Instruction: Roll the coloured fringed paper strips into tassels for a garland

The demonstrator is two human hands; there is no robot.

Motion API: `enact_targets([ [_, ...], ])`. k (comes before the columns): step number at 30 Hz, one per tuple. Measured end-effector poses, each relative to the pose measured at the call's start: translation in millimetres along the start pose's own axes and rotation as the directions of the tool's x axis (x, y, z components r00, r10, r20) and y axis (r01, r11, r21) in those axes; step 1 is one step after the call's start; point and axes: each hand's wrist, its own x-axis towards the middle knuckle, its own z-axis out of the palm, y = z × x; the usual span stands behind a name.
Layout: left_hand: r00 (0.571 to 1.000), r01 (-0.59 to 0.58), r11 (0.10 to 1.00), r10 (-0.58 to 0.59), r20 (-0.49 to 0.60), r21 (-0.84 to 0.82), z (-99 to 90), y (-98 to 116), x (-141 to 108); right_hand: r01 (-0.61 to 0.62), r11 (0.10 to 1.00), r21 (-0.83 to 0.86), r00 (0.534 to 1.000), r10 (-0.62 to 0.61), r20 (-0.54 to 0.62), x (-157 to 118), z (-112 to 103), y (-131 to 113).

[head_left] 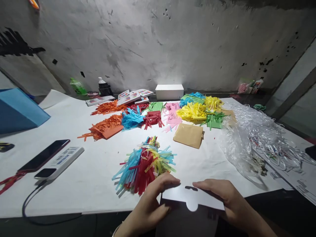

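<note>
A white cardboard box (187,220) with a hang-hole flap (177,194) is at the table's front edge, tilted toward me. My left hand (154,200) grips its left side, fingers over the top of the flap and thumb lower down. On the opposite side my right hand (222,197) holds the flap's right end, with its fingertips near the hang hole. Just beyond the box lies a tissue-paper tassel bunch (145,168) in blue, red and yellow. A folded brown paper piece (189,135) rests farther back.
Cut tissue fringes in orange (106,126), blue (132,118), yellow (192,112) and green (214,119) lie across the back. Clear plastic bags and white cords (266,135) cover the right. At left are a phone (45,154), a power bank (60,163) and a blue box (21,110).
</note>
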Motion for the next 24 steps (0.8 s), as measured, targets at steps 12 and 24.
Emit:
enact_targets([
  [12, 0.998, -0.023, 0.989, 0.032, 0.060, -0.149, -8.2, 5.0, 20.5, 0.034, 0.961, 0.276, 0.998, -0.019, -0.055, -6.9, 15.3, 16.6],
  [24, 0.991, -0.136, 0.969, 0.134, -0.026, -0.205, 9.7, 1.4, 15.7, 0.241, 0.970, 0.019, 0.971, -0.241, -0.006, -1.5, 17.0, 13.2],
])
